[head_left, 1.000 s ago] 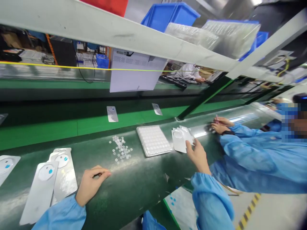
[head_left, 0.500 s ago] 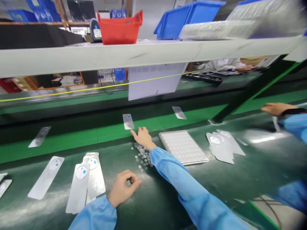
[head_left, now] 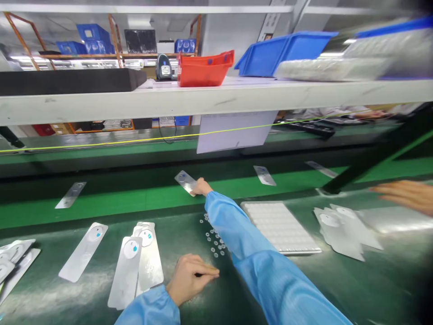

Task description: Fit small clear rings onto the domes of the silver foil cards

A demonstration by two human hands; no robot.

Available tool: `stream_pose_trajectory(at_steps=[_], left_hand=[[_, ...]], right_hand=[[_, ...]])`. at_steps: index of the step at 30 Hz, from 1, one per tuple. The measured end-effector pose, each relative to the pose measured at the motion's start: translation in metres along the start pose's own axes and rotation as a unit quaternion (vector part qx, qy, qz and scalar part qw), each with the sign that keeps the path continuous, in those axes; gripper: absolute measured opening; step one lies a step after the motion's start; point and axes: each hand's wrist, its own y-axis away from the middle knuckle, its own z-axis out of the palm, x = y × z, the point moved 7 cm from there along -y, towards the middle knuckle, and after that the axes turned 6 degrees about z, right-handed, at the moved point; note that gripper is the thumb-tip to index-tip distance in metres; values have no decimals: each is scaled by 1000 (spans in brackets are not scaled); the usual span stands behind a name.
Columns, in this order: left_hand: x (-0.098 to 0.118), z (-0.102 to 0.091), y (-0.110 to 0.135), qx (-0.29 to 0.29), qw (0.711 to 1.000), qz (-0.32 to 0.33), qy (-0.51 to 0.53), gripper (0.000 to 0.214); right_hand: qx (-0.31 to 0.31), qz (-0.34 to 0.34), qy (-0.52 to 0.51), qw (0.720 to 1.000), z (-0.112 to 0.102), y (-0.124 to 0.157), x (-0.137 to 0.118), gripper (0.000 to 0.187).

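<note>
My right hand (head_left: 202, 187) reaches out over the green belt and grips the near end of a thin silver plate (head_left: 184, 178), which lies at a slant. Closer to me, my left hand (head_left: 192, 277) hovers low over the dark bench with thumb and fingertips pinched together; whatever is between them is too small to see. Small translucent rings (head_left: 215, 239) lie scattered beneath my right sleeve, partly covered by it. Left of my left hand, overlapping silver plates (head_left: 149, 262) with round white patches and blue marks rest on the bench, beside a single plate (head_left: 83, 255).
A white gridded tray (head_left: 280, 225) lies right of my forearm, and a pile of plates (head_left: 341, 234) beyond it. Another person's hand (head_left: 406, 194) is at the right. More plates (head_left: 265, 175) lie on the belt (head_left: 155, 197). A shelf (head_left: 152, 103) with a red bin (head_left: 204, 70) spans above.
My right hand has moved onto the belt plate and gripped it; the plate has turned. My left hand's fingers have closed from a loose curl to a pinch. The view has tilted up.
</note>
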Motion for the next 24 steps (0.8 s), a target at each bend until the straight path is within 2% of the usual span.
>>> stream_pose_trajectory(at_steps=[2, 5, 7, 9, 11, 12, 14, 16, 18, 19, 20, 22, 24], left_hand=[[3, -2, 0, -14, 1000, 14, 10, 15], [12, -4, 2, -81, 996, 36, 1, 15], [21, 1, 4, -122, 991, 45, -7, 16], [34, 17, 3, -122, 992, 39, 2, 21], [55, 53, -1, -126, 991, 34, 26, 23], [68, 81, -4, -156, 986, 39, 41, 23], [95, 146, -10, -242, 966, 60, 70, 25], [112, 200, -22, -291, 952, 61, 75, 40], [113, 233, -35, -311, 948, 23, 67, 57], [109, 240, -40, -310, 948, -1, 71, 55], [103, 239, -44, -301, 949, -24, 85, 43], [83, 220, -50, -242, 957, -67, 144, 23], [54, 183, -52, -141, 955, -133, 225, 31]], right_hand=[[-15, -11, -17, 1000, -18, 13, 4, 37], [-43, -21, -48, 998, -53, 44, 22, 34], [-61, -20, -68, 996, -84, 73, 44, 33], [-92, -29, -110, 989, -122, 112, 72, 34], [-111, -49, -193, 974, -167, 158, 106, 40], [-101, -51, -243, 963, -191, 182, 126, 42], [-6, -6, -292, 956, -238, 224, 173, 41], [88, 44, -316, 944, -268, 259, 214, 41], [136, 82, -338, 928, -275, 282, 238, 44], [142, 95, -350, 921, -270, 289, 243, 46], [137, 102, -363, 916, -259, 293, 244, 47], [117, 106, -384, 910, -229, 295, 238, 47], [87, 100, -405, 905, -191, 292, 223, 46]])
